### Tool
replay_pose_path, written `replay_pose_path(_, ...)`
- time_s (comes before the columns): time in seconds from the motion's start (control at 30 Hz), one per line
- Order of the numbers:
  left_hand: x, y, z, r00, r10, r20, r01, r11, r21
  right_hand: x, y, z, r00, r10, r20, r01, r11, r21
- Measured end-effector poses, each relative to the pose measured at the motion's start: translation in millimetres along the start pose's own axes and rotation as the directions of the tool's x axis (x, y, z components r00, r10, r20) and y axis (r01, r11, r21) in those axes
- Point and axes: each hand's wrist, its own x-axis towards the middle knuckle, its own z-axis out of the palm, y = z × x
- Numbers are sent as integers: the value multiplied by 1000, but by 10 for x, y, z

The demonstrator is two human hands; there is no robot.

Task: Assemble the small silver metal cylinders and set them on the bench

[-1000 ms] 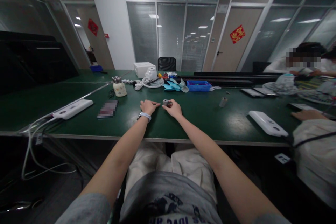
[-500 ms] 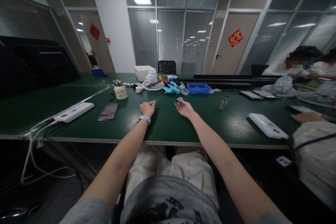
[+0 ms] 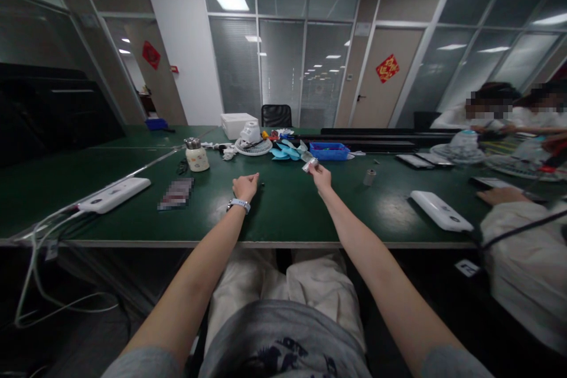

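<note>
In my right hand (image 3: 321,177) is a small silvery metal cylinder (image 3: 309,165), pinched between thumb and fingers above the table. It looks slightly smeared, close in front of the light-blue fan blades (image 3: 287,152). My left hand (image 3: 245,185), with a watch on its wrist, rests at the green table (image 3: 283,218) with fingers curled together. What those fingers hold, if anything, is hidden. Just right of them lies a tiny dark piece (image 3: 263,184). A second metal cylinder (image 3: 370,176) stands upright to the right of my right hand.
Behind the hands are a white fan grille (image 3: 253,146), a white box (image 3: 239,126) and a blue tray (image 3: 329,151). A patterned bottle (image 3: 197,157) and a white power bank-like block (image 3: 116,195) stand left. At right are another white block (image 3: 440,211) and a co-worker's arm (image 3: 505,196).
My right hand has moved a little right and away from me, turning the metal cylinder. My left hand stays nearly where it was. The whole view has shifted slightly.
</note>
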Motion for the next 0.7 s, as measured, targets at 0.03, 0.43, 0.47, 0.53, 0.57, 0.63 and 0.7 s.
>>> replay_pose_path(0.03,8,-7,8,1000,7,3,-7,1000,2,16,-6,-107,992,-113,-52,105,984,-144)
replay_pose_path(0.43,-26,16,-12,999,20,26,-21,999,40,112,292,-1613,706,-315,-634,-220,754,-619)
replay_pose_path(0.47,-29,20,-16,999,22,26,-23,999,42,120,331,-1656,684,-254,-684,-295,761,-578)
replay_pose_path(0.53,-32,24,-20,999,22,22,-23,999,47,123,388,-1697,652,-154,-743,-399,763,-509)
replay_pose_path(0.57,-33,26,-21,1000,21,22,-22,999,48,120,405,-1702,648,-116,-753,-428,761,-487)
replay_pose_path(0.63,-35,30,-22,1000,14,21,-15,999,49,110,420,-1701,660,-56,-749,-465,753,-466)
replay_pose_path(0.7,-33,31,-19,1000,4,16,-4,999,46,98,405,-1703,682,-3,-731,-488,743,-459)
